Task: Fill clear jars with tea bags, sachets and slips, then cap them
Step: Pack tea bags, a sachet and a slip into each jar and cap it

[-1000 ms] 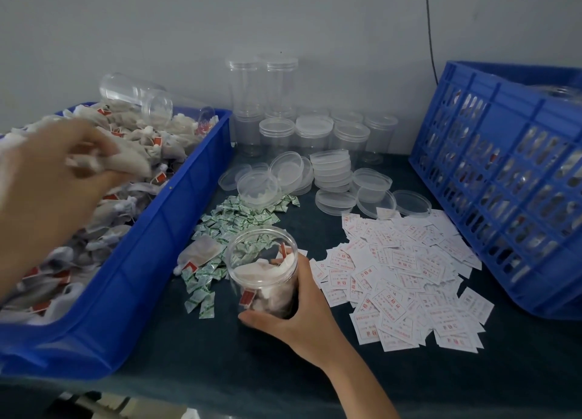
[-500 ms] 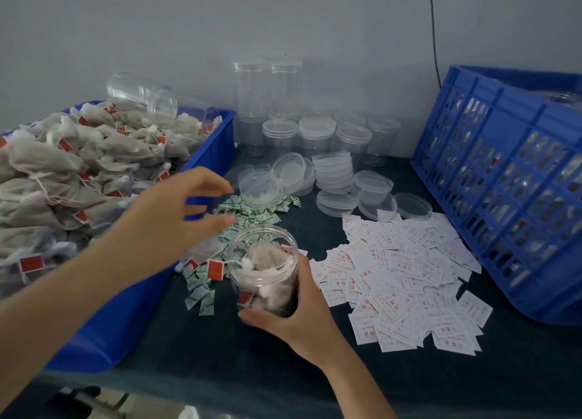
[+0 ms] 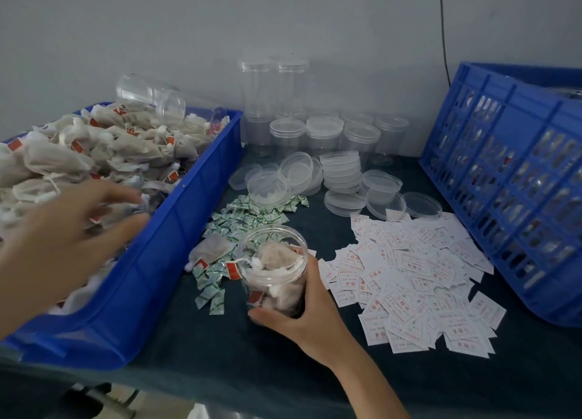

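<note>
My right hand (image 3: 302,321) grips a clear open jar (image 3: 272,261) that stands on the dark table and holds several tea bags; one red tag hangs over its rim. My left hand (image 3: 63,239) hovers with spread fingers over the blue tray (image 3: 151,292) heaped with tea bags (image 3: 94,148), holding nothing. Green sachets (image 3: 248,217) lie scattered behind and left of the jar. White slips with red print (image 3: 409,277) are spread to its right. Clear lids (image 3: 343,173) lie in stacks behind the sachets.
Empty clear jars (image 3: 289,132) stand against the back wall, some capped. One empty jar (image 3: 151,97) lies on its side on the tea bag heap. A blue slatted crate (image 3: 510,179) fills the right side. A loose tea bag (image 3: 212,250) lies on the sachets.
My left hand dropped a tea bag into the jar, then swung back left over the tray. The right hand and jar stayed put.
</note>
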The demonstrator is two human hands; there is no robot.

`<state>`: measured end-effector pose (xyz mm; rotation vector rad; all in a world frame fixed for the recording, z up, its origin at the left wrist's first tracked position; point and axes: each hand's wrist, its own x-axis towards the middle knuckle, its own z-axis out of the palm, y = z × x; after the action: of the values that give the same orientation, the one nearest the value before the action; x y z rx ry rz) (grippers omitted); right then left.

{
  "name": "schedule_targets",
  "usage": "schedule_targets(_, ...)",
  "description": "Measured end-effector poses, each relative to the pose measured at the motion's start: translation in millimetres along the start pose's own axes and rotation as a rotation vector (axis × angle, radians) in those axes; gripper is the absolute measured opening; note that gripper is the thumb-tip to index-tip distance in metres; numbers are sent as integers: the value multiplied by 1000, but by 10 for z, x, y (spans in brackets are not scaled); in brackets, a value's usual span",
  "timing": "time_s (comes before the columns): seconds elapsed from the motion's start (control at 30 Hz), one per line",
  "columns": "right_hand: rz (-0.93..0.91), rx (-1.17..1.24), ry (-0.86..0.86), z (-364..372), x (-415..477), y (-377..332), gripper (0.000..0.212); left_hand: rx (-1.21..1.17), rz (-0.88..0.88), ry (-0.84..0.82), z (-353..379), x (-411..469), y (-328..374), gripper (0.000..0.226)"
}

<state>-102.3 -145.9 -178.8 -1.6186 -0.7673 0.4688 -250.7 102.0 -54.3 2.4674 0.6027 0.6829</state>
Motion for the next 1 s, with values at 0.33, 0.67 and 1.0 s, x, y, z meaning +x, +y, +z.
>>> schedule_targets(0.33,71,-259,-262,-456,2,-323,80,-355,-82,-262,842,-207,792,70)
schedule_targets(0.67,125,-633,-7,-494,886,-312,40,-505,-177,-113,808,-327,704,12)
schedule_targets(1.0,-20,-1059,91,-224,888,-78,10,-631,-56,-182,710,-145,931,17)
